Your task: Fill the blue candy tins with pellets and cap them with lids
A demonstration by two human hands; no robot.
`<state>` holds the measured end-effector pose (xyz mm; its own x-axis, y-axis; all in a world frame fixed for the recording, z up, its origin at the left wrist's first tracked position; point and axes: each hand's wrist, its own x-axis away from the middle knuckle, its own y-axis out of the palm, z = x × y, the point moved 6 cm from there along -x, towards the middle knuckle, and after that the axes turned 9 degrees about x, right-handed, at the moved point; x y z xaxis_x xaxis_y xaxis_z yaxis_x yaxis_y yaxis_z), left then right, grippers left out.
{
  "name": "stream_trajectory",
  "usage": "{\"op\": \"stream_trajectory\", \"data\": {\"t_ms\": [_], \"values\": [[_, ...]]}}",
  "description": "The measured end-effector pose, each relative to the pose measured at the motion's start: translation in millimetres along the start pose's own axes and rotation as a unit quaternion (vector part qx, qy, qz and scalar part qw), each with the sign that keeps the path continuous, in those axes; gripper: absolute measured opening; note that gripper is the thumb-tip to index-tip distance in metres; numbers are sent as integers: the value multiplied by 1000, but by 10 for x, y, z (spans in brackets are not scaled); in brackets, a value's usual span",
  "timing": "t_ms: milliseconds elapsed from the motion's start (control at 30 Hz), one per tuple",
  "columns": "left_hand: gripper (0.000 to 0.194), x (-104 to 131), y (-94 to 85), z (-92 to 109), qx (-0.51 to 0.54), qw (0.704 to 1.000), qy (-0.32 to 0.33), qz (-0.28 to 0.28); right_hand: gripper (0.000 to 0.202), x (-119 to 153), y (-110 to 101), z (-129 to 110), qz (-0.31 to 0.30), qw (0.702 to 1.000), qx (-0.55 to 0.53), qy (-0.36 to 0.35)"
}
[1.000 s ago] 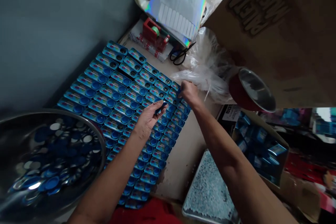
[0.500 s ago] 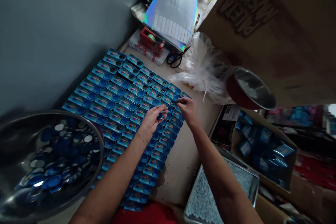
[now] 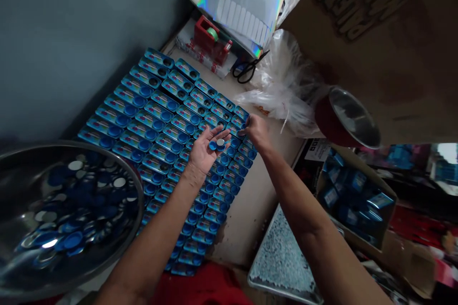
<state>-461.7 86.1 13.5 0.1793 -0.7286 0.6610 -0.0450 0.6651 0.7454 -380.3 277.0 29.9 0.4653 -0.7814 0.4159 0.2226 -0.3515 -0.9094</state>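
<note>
My left hand (image 3: 203, 152) is turned palm up over the rows, its fingers half curled under a few small round discs (image 3: 220, 143), one silver and one blue on top. Just to its right, my right hand (image 3: 255, 131) is closed with fingertips pinched down at one of the blue packages. Whatever sits between those fingertips is hidden. Under both hands the flat blue packages (image 3: 141, 129) lie in tight slanted rows. Many carry a blue disc at one end, while several at the far side show a dark round spot there.
A steel bowl (image 3: 138, 171) of blue and silver discs stands at left. Beyond the rows are a red tape dispenser (image 3: 211, 40), scissors (image 3: 246, 70) and plastic bags (image 3: 282, 86). At right are a metal bowl (image 3: 348, 116), a carton (image 3: 388, 228) of blue packs and a tray (image 3: 282, 257) of small pieces.
My left hand has opened and turned up, bringing the discs in it into view. My right hand has shifted slightly and stays pinched at the packages. The camera view has moved a little.
</note>
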Motion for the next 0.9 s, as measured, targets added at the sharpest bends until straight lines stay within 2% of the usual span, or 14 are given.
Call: {"op": "stream_trajectory", "data": {"t_ms": [133,200,300,400,533,667,767,900], "values": [[35,72,-50,3,-12,1000,4,17,26,335,-140,-154,48,996,-52,-63],[34,91,-71,-4,-29,999,0,24,22,617,-185,-323,71,981,-118,-140],[34,95,-84,-31,-56,998,5,28,27,1003,-145,-600,51,944,-180,-272],[27,85,-118,-84,-83,995,14,60,29,1138,-23,-714,34,944,-155,-290],[10,81,-182,-126,-86,990,17,108,25,1046,43,-728,74,960,-112,-247],[9,101,-164,-47,-68,993,12,96,17,790,-29,-693,98,972,-146,-157],[14,139,-148,147,-73,990,67,99,17,514,-83,-710,86,982,-136,-102],[21,159,-148,392,-57,977,164,127,15,147,-107,-768,66,996,-33,-47]]}}
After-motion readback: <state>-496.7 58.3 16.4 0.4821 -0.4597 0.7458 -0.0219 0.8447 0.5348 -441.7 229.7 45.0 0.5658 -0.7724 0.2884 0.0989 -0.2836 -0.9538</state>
